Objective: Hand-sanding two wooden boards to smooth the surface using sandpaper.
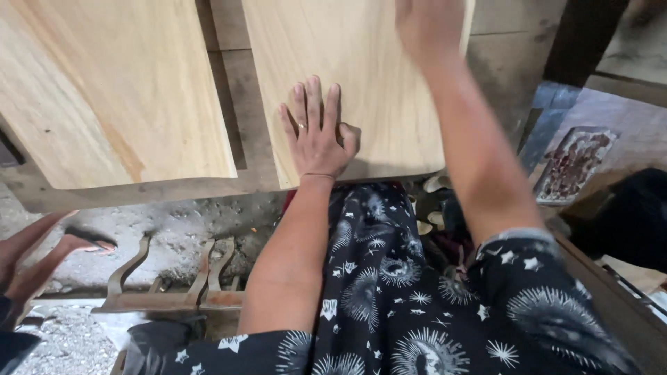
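**Two hands on a pale plank**

Two pale wooden planks lie side by side on a rough, worn surface (246,104), their long axes running away from the person, near ends toward the lap. The left plank (118,90) sits at the surface's near-left part and goes untouched. The right plank (368,76) is the one being handled; a narrow strip of bare surface separates the two.

Below the surface's near edge, a rusty curved metal frame (174,285) rests on the gritty floor (69,340). To the right, a stained flat slab (573,163) lies well apart from the boards.

The left hand (316,135) lies flat on the right plank near its near-left corner, palm down, fingers spread and pointing along the grain; the grip is released, pressing rather than clasping. The right hand (431,28) is further up the same plank, toward its right edge, blurred and partly cut off by the frame's top, so I cannot tell whether it is open or closed. The left hand is the nearer one to the plank's near end.

At the far left, someone else's fingers (31,253) reach into view, touching nothing.
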